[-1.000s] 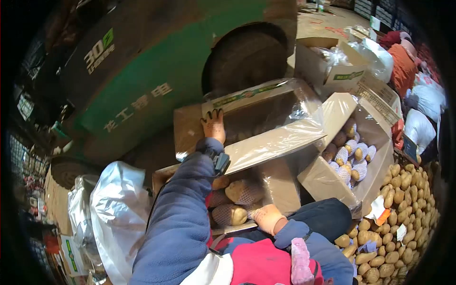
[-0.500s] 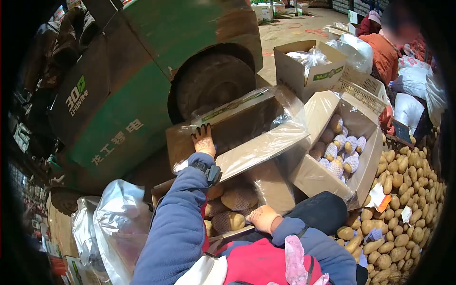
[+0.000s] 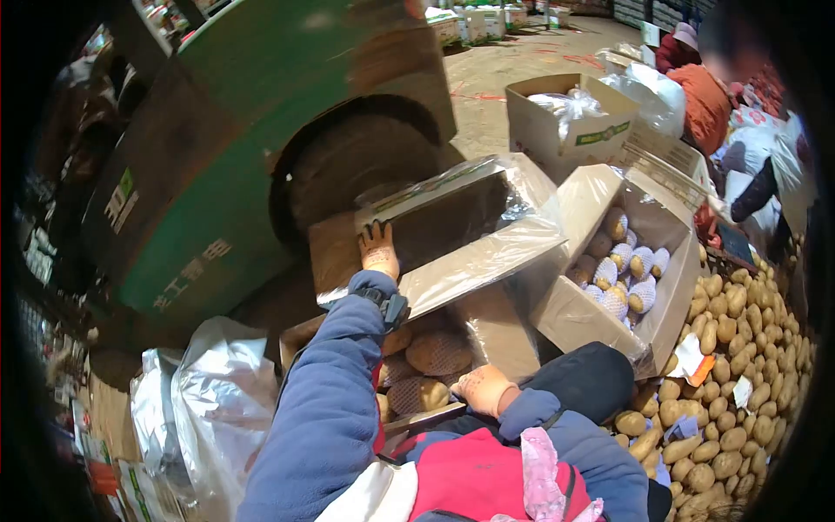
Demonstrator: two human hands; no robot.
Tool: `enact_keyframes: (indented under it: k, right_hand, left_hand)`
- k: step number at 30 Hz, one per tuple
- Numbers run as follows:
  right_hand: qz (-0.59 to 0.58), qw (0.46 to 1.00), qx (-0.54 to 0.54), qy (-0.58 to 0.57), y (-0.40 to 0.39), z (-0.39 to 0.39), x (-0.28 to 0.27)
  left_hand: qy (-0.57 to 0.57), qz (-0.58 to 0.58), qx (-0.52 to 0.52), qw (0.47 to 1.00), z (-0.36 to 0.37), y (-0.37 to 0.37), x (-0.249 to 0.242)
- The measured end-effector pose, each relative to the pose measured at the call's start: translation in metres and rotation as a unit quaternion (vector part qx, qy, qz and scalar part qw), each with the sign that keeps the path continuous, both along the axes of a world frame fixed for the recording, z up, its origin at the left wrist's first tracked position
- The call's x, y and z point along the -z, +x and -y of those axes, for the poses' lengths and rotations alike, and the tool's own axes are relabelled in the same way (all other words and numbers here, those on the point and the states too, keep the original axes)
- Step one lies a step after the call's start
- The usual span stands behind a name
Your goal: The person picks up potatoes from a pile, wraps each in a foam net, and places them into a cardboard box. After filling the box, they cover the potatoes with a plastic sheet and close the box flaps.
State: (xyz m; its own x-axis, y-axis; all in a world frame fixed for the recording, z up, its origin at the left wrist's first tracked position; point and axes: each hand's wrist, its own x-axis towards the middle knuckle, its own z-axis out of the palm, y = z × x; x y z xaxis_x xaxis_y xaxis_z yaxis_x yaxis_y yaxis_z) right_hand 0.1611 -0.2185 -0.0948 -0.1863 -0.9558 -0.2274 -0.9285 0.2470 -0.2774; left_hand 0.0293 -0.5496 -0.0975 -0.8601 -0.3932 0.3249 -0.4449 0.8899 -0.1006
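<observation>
My left hand [image 3: 379,250], in an orange glove with dark fingertips, lies with fingers spread on the near left side of a plastic-lined cardboard box [image 3: 483,265]. This box looks empty inside and rests tilted above a lower box holding large potatoes [image 3: 439,353] in foam nets. My right hand [image 3: 484,389], gloved too, is beside the lower box's right edge, near those potatoes. Its fingers are bent and point left; what they hold, if anything, is hidden. To the right, an open box [image 3: 670,334] contains several netted potatoes [image 3: 642,296].
A green vehicle [image 3: 217,191] with a large wheel stands at the left. Silvery plastic bags [image 3: 224,391] lie below it. Loose potatoes [image 3: 731,391] are heaped at the right. Behind are another box [image 3: 539,130], a crate [image 3: 665,161] and people [image 3: 700,104] in orange and red.
The green vehicle has shifted left and its wheel looks blurred. Both my hands stay almost where they were. At the right, a person's dark sleeve has come in over the white bags.
</observation>
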Motion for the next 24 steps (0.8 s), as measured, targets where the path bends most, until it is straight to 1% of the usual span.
enact_keyframes:
  k: [2,4,5,8,9,10,12,13,14,15,16,17,18,20,22,24]
  right_hand:
    - [0.0,1.0,0.014,-0.001,-0.001,-0.002,0.004]
    - [-0.005,1.0,-0.006,-0.023,-0.001,0.0,0.008]
    - [0.004,1.0,-0.005,-0.012,-0.001,-0.001,0.005]
    - [0.029,0.999,0.019,-0.026,0.001,-0.003,-0.001]
    - [0.026,0.999,0.024,-0.027,0.001,-0.003,-0.002]
    - [0.022,0.999,0.018,-0.039,0.001,-0.005,-0.002]
    - [0.011,0.999,0.016,-0.05,0.0,-0.012,-0.004]
    - [0.004,0.994,0.037,-0.101,0.0,-0.017,-0.006]
    - [-0.002,0.987,0.055,-0.152,0.001,-0.023,-0.019]
    - [0.014,0.977,0.071,-0.202,0.0,-0.036,-0.032]
    - [-0.002,0.978,0.127,-0.166,-0.006,-0.042,-0.039]
    - [0.017,0.959,0.179,-0.22,-0.008,-0.055,-0.064]
    - [0.037,0.933,0.231,-0.273,-0.009,-0.073,-0.095]
    - [0.076,0.87,0.352,-0.336,-0.01,-0.106,-0.135]
    - [-0.025,0.803,0.377,-0.461,-0.017,-0.146,-0.146]
    - [0.042,0.732,0.51,-0.449,-0.009,-0.182,-0.17]
  left_hand:
    - [-0.037,0.005,-0.003,0.999,0.001,-0.001,0.002]
    - [-0.014,0.031,-0.023,0.999,-0.004,0.0,-0.006]
    - [-0.019,0.026,-0.027,0.999,-0.004,-0.001,-0.004]
    - [-0.005,-0.001,0.003,1.0,-0.007,0.003,-0.001]
    - [-0.005,-0.031,0.027,0.999,-0.006,0.004,-0.002]
    - [-0.005,-0.035,0.033,0.999,-0.008,0.005,-0.005]
    - [0.101,-0.179,0.106,0.973,-0.012,0.005,-0.012]
    - [0.109,-0.252,0.146,0.95,-0.02,0.007,-0.023]
    - [0.108,-0.256,0.149,0.949,-0.026,0.006,-0.037]
    - [0.152,-0.306,0.203,0.918,-0.033,0.003,-0.051]
    - [0.195,-0.353,0.255,0.879,-0.043,0.001,-0.067]
    - [0.198,-0.377,0.28,0.86,-0.06,0.001,-0.085]
    - [0.235,-0.385,0.312,0.836,-0.077,-0.001,-0.097]
    - [0.315,-0.358,0.399,0.783,-0.128,0.006,-0.134]
    - [0.398,-0.291,0.479,0.726,-0.194,0.025,-0.165]
    - [0.466,-0.146,0.559,0.67,-0.255,0.049,-0.187]
